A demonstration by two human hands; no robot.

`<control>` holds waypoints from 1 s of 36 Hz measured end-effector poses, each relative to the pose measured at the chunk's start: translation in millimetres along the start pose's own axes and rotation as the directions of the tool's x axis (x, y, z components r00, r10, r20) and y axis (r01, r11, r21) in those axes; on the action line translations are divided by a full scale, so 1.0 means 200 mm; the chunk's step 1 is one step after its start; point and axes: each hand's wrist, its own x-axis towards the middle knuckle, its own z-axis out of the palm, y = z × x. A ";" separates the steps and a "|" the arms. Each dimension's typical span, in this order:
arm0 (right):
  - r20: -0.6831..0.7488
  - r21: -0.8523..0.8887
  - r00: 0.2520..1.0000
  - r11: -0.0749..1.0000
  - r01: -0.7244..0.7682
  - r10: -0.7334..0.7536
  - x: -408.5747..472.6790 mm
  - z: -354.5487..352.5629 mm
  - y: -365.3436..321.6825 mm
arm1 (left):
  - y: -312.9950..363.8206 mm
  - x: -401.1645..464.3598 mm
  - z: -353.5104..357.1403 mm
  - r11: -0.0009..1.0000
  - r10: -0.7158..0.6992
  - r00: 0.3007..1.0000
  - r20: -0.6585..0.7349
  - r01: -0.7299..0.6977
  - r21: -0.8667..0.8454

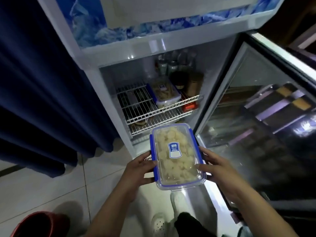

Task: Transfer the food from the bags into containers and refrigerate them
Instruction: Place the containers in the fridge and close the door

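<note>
I hold a clear lidded container with blue clips, full of pale food pieces, in front of the open fridge. My left hand grips its left side and my right hand grips its right side. A second container of the same kind, holding brownish food, sits on the white wire shelf inside the fridge, towards the right.
Jars and bottles stand at the back of the fridge. A red packet lies under the shelf. The glass door hangs open at the right. A dark blue curtain is at the left, a red bucket on the tiled floor.
</note>
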 end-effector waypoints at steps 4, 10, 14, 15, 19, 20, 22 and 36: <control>0.025 -0.017 0.999 0.999 -0.041 0.041 0.26 0.03 -0.09 | 0.07 0.17 0.01 1.000 0.002 0.996 -0.093 -0.004 -0.018; 0.123 -0.051 0.985 0.992 -0.113 0.118 0.67 0.13 -0.20 | 0.17 0.37 0.01 0.995 0.081 0.969 -0.235 -0.092 -0.034; 0.165 -0.096 0.978 0.989 -0.110 0.125 0.92 0.23 -0.26 | 0.21 0.50 -0.04 0.988 0.111 0.938 -0.329 -0.139 -0.063; 0.180 -0.103 0.975 0.989 -0.109 0.127 0.98 0.25 -0.28 | 0.22 0.53 -0.05 0.986 0.117 0.928 -0.354 -0.152 -0.071; 0.201 -0.141 0.966 0.981 -0.137 0.163 1.14 0.35 -0.35 | 0.27 0.64 -0.08 0.973 0.137 0.902 -0.409 -0.200 -0.115; 0.199 -0.149 0.964 0.978 -0.147 0.175 1.17 0.37 -0.36 | 0.28 0.66 -0.09 0.972 0.145 0.899 -0.414 -0.207 -0.110; 0.191 -0.160 0.964 0.975 -0.153 0.183 1.21 0.40 -0.37 | 0.30 0.70 -0.08 0.977 0.159 0.899 -0.409 -0.203 -0.068; 0.152 -0.156 0.977 0.980 -0.126 0.150 1.29 0.46 -0.39 | 0.19 0.82 0.07 -0.016 0.511 0.853 -0.104 0.131 0.991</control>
